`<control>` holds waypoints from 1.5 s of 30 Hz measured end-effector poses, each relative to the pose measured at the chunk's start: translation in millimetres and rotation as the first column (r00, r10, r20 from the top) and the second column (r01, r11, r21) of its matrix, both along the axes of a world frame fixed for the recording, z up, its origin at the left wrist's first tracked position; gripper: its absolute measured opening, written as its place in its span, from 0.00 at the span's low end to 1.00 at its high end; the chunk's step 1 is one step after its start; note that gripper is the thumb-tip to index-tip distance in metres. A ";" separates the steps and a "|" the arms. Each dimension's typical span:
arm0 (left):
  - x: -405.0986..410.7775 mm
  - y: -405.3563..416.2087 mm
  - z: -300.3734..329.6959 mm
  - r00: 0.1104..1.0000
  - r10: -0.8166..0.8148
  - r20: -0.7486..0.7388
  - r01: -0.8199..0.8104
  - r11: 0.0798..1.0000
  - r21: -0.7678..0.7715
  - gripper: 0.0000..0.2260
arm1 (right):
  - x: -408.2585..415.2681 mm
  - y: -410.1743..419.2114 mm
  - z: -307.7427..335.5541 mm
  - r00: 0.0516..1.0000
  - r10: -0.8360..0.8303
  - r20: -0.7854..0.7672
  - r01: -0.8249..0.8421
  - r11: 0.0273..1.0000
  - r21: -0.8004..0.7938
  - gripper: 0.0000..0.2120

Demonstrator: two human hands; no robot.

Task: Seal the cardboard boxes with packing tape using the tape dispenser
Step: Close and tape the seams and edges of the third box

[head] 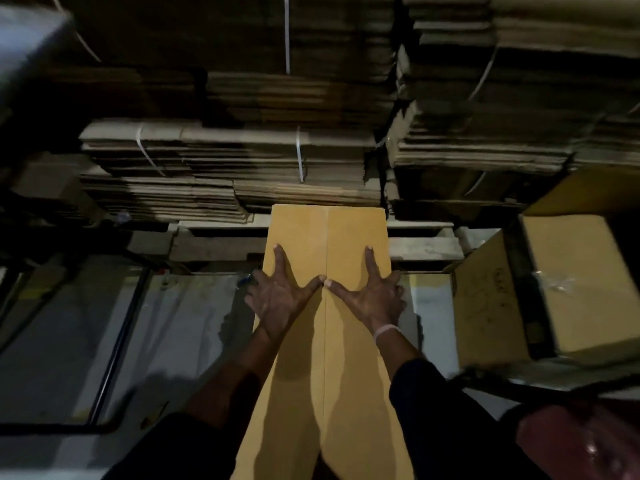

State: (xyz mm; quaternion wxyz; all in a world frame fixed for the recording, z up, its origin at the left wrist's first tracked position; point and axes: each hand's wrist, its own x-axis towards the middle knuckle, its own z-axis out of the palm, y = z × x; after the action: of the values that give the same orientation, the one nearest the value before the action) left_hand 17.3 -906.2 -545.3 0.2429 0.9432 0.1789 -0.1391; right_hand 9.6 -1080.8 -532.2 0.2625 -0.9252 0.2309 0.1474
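Cardboard, yellow-brown, fills the near view: a box [346, 341] with its two top flaps closed, seam down the middle. The left hand [280, 299] and the right hand [369, 299] press flat on the flaps, fingers spread wide, holding nothing. No tape shows on the seam and no tape dispenser is visible, so sealing is still left. Beyond, bundles of flat cartons [225, 161] are stacked; another box [581, 285] stands to the right, its contents hidden.

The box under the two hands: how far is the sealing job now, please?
Done: the two top flaps of the box are folded shut and meet along the centre seam. In hand: the left hand and right hand press flat on the flaps, thumbs meeting at the seam. Left: no tape shows on this seam, and no tape dispenser is in view. A box at the right seems taped already.
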 end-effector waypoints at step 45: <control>-83.6 360.6 724.6 0.921 -0.070 0.384 0.041 0.996 0.081 0.48 | -83.6 345.4 731.1 0.923 0.143 0.356 -0.136 0.990 -0.045 0.57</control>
State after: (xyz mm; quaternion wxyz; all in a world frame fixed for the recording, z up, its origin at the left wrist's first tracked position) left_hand -66.2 -545.5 179.4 0.2354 0.9649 0.1055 0.0494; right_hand -74.0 -735.4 198.9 0.2801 -0.9531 0.1141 -0.0077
